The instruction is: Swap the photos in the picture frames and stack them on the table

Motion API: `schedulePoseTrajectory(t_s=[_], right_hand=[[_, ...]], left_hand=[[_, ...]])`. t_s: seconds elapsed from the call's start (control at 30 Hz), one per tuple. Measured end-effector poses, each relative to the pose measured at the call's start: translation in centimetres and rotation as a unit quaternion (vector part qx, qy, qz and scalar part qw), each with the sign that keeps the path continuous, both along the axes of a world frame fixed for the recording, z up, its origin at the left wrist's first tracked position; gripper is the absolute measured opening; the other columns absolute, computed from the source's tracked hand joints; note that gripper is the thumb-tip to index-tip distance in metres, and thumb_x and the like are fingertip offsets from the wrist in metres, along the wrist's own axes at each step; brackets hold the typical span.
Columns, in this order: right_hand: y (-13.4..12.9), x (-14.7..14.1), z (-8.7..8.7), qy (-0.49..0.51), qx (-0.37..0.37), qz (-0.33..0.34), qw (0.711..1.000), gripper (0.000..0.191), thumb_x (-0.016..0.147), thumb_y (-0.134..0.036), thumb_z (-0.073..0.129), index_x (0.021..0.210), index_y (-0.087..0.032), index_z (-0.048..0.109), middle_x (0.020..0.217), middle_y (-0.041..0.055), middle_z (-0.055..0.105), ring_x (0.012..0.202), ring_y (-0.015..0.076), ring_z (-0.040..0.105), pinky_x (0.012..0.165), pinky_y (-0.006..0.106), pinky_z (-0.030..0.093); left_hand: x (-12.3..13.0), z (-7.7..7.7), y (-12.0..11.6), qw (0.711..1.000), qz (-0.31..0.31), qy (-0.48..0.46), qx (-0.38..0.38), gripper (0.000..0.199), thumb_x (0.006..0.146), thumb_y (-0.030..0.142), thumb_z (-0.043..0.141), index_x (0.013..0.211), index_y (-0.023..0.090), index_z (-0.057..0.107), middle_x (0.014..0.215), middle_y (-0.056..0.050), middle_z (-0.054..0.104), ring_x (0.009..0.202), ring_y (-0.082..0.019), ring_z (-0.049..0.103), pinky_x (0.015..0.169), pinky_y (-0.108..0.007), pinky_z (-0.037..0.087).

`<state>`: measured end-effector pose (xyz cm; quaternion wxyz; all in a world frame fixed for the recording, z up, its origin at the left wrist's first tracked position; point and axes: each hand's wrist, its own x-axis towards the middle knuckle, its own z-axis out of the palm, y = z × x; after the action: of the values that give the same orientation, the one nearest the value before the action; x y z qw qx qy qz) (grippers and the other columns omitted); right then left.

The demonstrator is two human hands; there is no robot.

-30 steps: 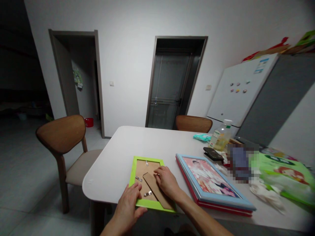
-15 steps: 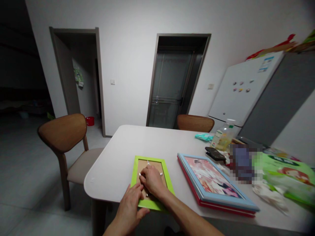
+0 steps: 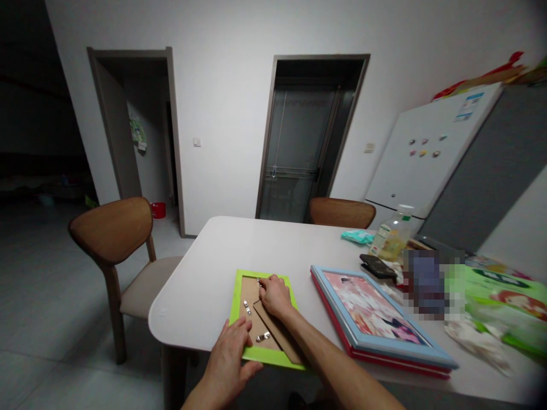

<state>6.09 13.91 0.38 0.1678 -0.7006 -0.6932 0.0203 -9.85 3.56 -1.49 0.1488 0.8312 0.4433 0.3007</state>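
Note:
A lime green picture frame [image 3: 235, 296] lies back up near the table's front edge. Its brown backing board [image 3: 248, 285] carries metal clips, one [image 3: 247, 307] at the left and another [image 3: 262, 337] lower down. A brown stand flap runs diagonally under my right forearm. My left hand [image 3: 231, 347] rests on the frame's lower left corner with its fingers spread. Near the top of the backing, the fingers of my right hand [image 3: 274, 295] are pinched at a metal clip, partly hidden by the fingertips.
Right of the green frame, a blue picture frame [image 3: 367, 341] lies on a red one [image 3: 329, 304]. Beyond are a black phone-like object [image 3: 378, 266], a bottle [image 3: 391, 236], a teal packet [image 3: 357, 236] and a green bag [image 3: 491, 285]. Wooden chairs [image 3: 115, 228] stand at the left and far side.
My right hand has moved from the middle of the backing up to the top clip. The left and lower clips and the stand flap now show more. My left hand has barely moved.

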Motion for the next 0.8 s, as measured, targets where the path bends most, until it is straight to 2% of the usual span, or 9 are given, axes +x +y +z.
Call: schedulePoseTrajectory(t_s=[0.27,0.47,0.6,0.67,0.8], right_hand=[[-0.3,0.3,0.2,0.004,-0.001,0.011,1.000,0.030,0.078,-0.026,0.039,0.100,-0.026,0.058,0.094,0.0077,0.051,0.088,0.0195,0.043,0.071,0.029,0.030],[-0.8,0.2,0.5,0.019,0.010,0.026,0.999,0.032,0.078,-0.026,0.038,0.104,-0.028,0.056,0.094,0.0066,0.052,0.089,0.0195,0.044,0.072,0.030,0.031],[-2.8,0.7,0.7,0.049,0.043,0.045,0.997,0.039,0.075,-0.025,0.041,0.113,-0.021,0.048,0.102,0.0075,0.053,0.095,0.0189,0.043,0.079,0.028,0.030],[-4.4,1.2,0.8,0.061,0.055,0.066,0.994,0.035,0.074,-0.029,0.043,0.107,-0.021,0.053,0.100,0.0067,0.054,0.094,0.0185,0.044,0.079,0.027,0.029],[-7.3,2.3,0.9,0.036,0.021,0.091,0.995,0.036,0.065,-0.039,0.053,0.097,-0.024,0.057,0.091,0.0053,0.056,0.087,0.0199,0.047,0.073,0.027,0.031]], left_hand=[[0.4,-0.9,0.1,1.000,0.007,-0.002,0.017,0.059,0.060,0.015,0.064,0.115,0.015,0.042,0.115,-0.013,0.052,0.112,-0.026,0.042,0.096,-0.051,0.027],[0.4,-0.9,0.1,1.000,0.002,-0.001,0.018,0.059,0.059,0.014,0.064,0.114,0.017,0.043,0.116,-0.013,0.051,0.112,-0.026,0.041,0.095,-0.052,0.027],[0.4,-0.5,0.0,1.000,0.000,0.002,-0.007,0.056,0.059,0.014,0.064,0.112,0.018,0.046,0.118,-0.013,0.050,0.113,-0.027,0.040,0.095,-0.052,0.027],[0.5,-0.3,-0.1,1.000,-0.001,-0.001,-0.017,0.052,0.059,0.014,0.064,0.108,0.018,0.049,0.118,-0.012,0.050,0.113,-0.027,0.040,0.095,-0.052,0.027],[1.0,0.1,-0.5,1.000,0.003,-0.018,-0.026,0.040,0.059,0.014,0.062,0.098,0.019,0.053,0.118,-0.011,0.049,0.113,-0.027,0.039,0.095,-0.053,0.025]])
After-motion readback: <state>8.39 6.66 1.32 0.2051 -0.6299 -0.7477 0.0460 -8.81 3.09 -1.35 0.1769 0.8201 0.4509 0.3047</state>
